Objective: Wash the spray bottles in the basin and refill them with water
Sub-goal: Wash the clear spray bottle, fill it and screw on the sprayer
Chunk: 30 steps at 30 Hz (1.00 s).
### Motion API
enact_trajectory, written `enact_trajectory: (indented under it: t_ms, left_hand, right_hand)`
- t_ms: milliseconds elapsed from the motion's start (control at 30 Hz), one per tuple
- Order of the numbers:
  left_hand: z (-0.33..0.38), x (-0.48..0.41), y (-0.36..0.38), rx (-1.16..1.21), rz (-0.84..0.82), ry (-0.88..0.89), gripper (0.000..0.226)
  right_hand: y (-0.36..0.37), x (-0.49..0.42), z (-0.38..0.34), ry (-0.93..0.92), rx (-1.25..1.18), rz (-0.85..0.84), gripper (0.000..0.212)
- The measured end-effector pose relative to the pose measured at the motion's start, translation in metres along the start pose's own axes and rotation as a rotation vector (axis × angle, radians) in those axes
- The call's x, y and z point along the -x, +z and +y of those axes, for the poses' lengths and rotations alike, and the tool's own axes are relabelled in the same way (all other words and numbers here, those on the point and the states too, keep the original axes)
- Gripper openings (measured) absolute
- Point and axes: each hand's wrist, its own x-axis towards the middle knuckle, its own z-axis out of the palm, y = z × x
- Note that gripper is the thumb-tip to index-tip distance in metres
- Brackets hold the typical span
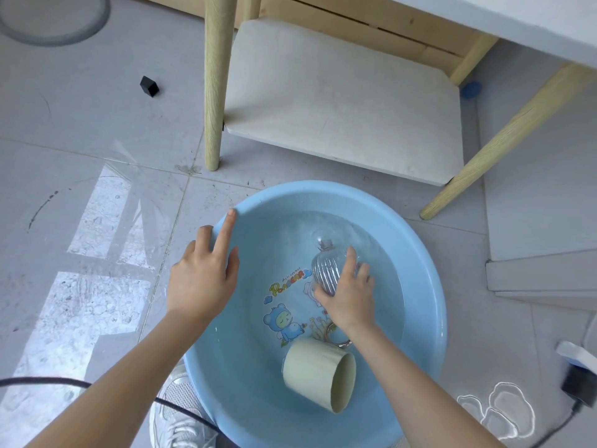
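The basin (429,286) bears colourful lettering (289,281) just left of the fingers (350,258) of the right hand (349,297); only "Pon" reads clearly.

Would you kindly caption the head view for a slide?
Right hand grips a clear bottle in a blue basin of water, left hand rests on the rim; a cream cup lies inside.

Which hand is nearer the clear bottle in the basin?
Right. The right hand grips the bottle in the water; the left hand rests on the basin rim, apart from it.
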Motion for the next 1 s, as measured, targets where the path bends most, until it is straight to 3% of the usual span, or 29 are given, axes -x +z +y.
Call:
enact_trajectory:
  t_ms: [1000]
  left_hand:
    - [0.0027, 0.0001, -0.0011, 0.019, 0.019, -0.011, 0.062]
  right_hand:
    - [0.0027, -0.0023, -0.0006, 0.003, 0.027, 0.016, 0.097]
